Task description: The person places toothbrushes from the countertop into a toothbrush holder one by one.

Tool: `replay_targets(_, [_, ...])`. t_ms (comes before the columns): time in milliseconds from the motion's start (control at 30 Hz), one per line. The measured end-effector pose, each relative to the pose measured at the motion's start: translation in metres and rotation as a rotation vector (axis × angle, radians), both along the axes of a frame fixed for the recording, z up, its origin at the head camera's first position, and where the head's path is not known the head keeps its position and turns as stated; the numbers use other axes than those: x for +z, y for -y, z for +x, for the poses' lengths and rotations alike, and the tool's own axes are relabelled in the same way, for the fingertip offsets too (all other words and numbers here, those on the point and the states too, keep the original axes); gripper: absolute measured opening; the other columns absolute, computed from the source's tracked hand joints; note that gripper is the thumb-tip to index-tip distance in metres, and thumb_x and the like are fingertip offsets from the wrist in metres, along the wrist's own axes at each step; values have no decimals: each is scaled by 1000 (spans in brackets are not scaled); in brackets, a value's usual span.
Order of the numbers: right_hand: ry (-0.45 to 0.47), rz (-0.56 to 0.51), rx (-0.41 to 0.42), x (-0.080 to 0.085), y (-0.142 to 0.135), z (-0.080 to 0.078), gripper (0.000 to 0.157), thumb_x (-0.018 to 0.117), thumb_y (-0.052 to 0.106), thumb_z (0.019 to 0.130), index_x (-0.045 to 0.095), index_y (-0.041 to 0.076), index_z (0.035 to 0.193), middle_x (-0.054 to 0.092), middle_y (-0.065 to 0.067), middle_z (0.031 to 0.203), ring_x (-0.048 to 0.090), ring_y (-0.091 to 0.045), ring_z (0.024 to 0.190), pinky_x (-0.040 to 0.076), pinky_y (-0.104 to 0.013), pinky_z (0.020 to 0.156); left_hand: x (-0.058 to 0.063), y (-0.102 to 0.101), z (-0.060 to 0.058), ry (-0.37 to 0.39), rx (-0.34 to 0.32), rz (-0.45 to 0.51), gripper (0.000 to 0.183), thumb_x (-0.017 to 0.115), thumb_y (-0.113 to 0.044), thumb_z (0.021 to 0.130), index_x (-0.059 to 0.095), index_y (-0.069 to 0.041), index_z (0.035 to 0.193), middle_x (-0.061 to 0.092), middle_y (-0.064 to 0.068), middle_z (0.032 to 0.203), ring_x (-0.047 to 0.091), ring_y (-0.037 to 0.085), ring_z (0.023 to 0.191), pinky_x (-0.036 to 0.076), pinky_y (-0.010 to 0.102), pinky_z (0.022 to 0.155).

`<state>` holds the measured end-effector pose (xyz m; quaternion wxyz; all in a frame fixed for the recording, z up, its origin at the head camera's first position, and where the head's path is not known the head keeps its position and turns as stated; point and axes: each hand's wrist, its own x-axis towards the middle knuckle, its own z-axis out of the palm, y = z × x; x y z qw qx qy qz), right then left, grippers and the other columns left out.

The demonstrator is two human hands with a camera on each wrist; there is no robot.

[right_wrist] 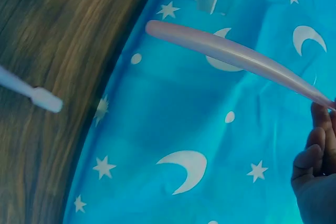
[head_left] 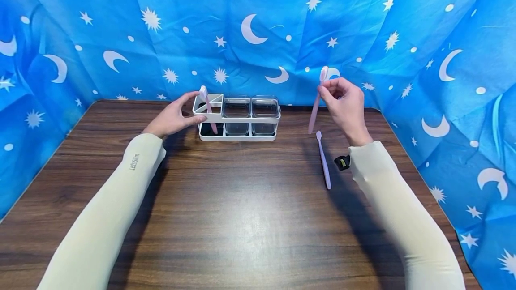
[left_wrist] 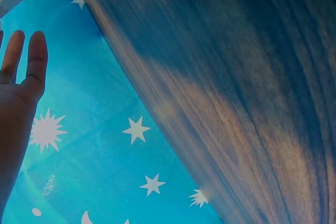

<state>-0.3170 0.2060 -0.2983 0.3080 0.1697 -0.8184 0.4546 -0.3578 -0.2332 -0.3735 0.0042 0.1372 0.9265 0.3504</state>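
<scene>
A white toothbrush holder (head_left: pixel 238 120) stands toward the back of the table. My left hand (head_left: pixel 173 114) grips its left end, thumb at the front and fingers behind; only part of that hand shows in the left wrist view. One pink toothbrush (head_left: pixel 213 128) leans in the holder's divided left section, bristle head up. Right of the holder, my right hand (head_left: pixel 345 104) pinches another pink toothbrush (head_left: pixel 314 113) near its head, handle pointing down above the table. Below that hand, a lavender toothbrush (head_left: pixel 324 164) lies on the tabletop, its head toward the back.
Two clear cups (head_left: pixel 264 107) sit side by side in the holder's middle and right sections. The brown wood-grain table (head_left: pixel 242 218) ends at a blue curtain (head_left: pixel 266 3) with moons and stars, which surrounds the back and sides. A black strap (head_left: pixel 342 162) hangs by the right cuff.
</scene>
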Motion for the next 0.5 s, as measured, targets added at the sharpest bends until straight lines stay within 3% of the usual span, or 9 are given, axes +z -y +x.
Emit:
replay_targets(267, [-111,-83,80,25,28,26,13,65,1,88,65,-11,93,63,-19,80,51,-16,66,40,-20,61,-1,0,-1,5,3,10,90,67,-61,78,21,-33,150,30,14,148,38,38,124,31,62,98])
replay_targets(500, [-128,-98,94,29,36,24,14,65,3,89,65,-11,93,62,-17,80,49,-18,67,38,-24,62,-2,0,-2,3,0,14,90,67,-60,78,22,-32,150,33,15,145,40,37,122,32,61,98])
